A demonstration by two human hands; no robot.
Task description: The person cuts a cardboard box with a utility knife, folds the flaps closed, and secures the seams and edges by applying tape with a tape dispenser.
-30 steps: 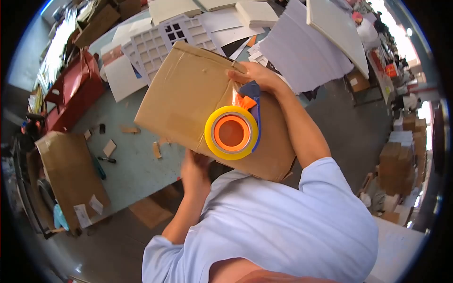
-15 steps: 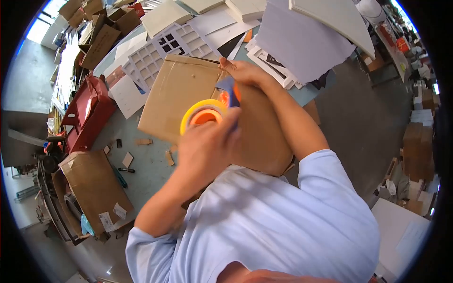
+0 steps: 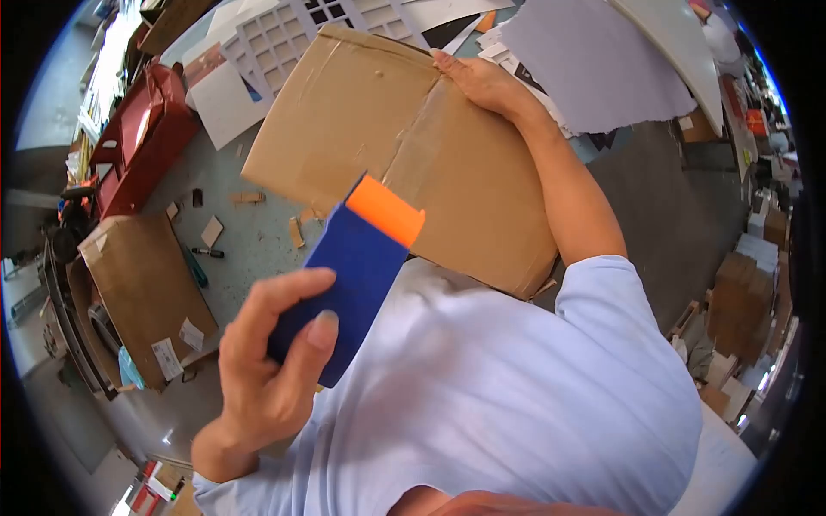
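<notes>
A closed brown cardboard box point(image 3: 482, 172) lies tilted across the table's near edge, against the front of my shirt. My right hand point(image 3: 486, 83) grips its far edge, thumb on top and the other fingers hidden behind the edge. Along the middle seam of the box runs a shiny strip. My left hand point(image 3: 271, 361) is closed around a blue tape dispenser point(image 3: 344, 284) with an orange end point(image 3: 385, 211), raised over the near left part of the box. The blue body hides most of the tape roll.
A red metal holder point(image 3: 142, 142) stands at the table's left, with an upright cardboard carton point(image 3: 146, 292) nearer me. Cardboard scraps point(image 3: 248, 198) and a black marker point(image 3: 208, 253) lie on the table. White grid panels point(image 3: 275, 52) and a grey-lilac sheet point(image 3: 594, 69) are at the back.
My left hand has drawn the tape dispenser from the box's seam back toward me and left, turning its blue side up. My right hand stays on the box's far edge. The view has shifted.
</notes>
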